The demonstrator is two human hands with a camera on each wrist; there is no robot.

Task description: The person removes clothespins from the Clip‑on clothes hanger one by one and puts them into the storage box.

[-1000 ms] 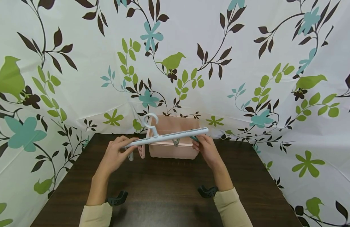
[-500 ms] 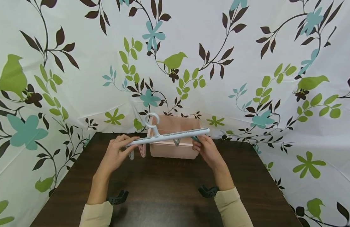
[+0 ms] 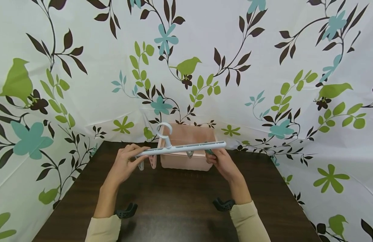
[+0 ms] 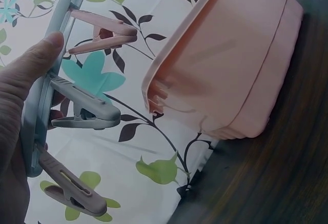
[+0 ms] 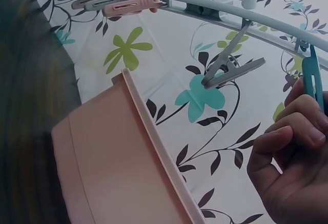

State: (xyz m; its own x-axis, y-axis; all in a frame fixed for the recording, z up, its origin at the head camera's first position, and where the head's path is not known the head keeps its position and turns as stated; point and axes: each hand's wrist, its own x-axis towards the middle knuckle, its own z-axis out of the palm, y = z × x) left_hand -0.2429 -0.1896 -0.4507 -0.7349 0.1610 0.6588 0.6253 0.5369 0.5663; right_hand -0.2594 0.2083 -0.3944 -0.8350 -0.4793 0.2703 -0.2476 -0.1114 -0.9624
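A pale blue clip hanger [image 3: 189, 147] with a hook is held up in front of me, nearly level. My left hand [image 3: 125, 163] grips its left end between thumb and fingers. In the left wrist view a pink clip [image 4: 105, 32], a grey clip [image 4: 87, 106] and a beige-grey clip [image 4: 74, 188] hang from the bar near that hand. My right hand [image 3: 224, 163] pinches a teal clip [image 5: 311, 78] at the bar's right end. Between the hands another grey clip [image 5: 233, 62] hangs from the bar in the right wrist view.
Behind the hanger a pink plastic basket [image 3: 184, 163] stands at the back of the dark wooden table [image 3: 180, 201]. A patterned curtain [image 3: 204, 43] with leaves and birds rises beyond the table's far edge.
The hanger's right end has dipped slightly, so the bar lies closer to level. Both hands keep their hold.
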